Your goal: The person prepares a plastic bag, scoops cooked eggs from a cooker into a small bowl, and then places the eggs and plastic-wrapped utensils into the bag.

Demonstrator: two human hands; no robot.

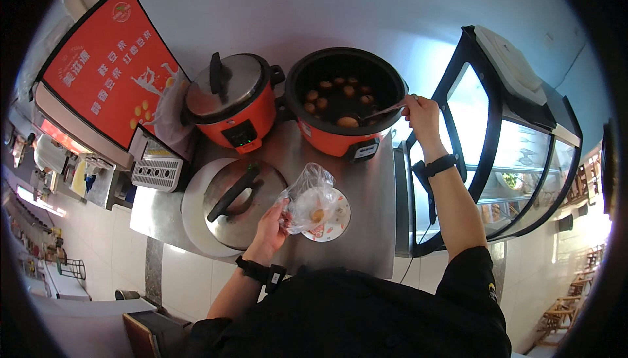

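My right hand (421, 114) grips the handle of a metal ladle (385, 111) above the rim of an uncovered orange-and-black cooker (321, 139). In the ladle's bowl, low inside the pot, sits a brown egg (348, 122). More eggs (321, 102) lie in dark liquid behind it. A clear plastic bag (305, 196) hangs from my left hand (274, 228), in front of the cooker. Inside that bag is a small brownish round thing (318, 215), likely an egg. Beneath the bag, a white patterned plate (338, 228) rests on the steel table (365, 181).
A second orange cooker (245, 112) stands lidded at the left. Near my left hand, a loose metal lid (230, 230) lies on a white round tray (194, 210). The red-panelled machine (113, 73) borders the left; a glass display case (515, 181) is close by my right arm.
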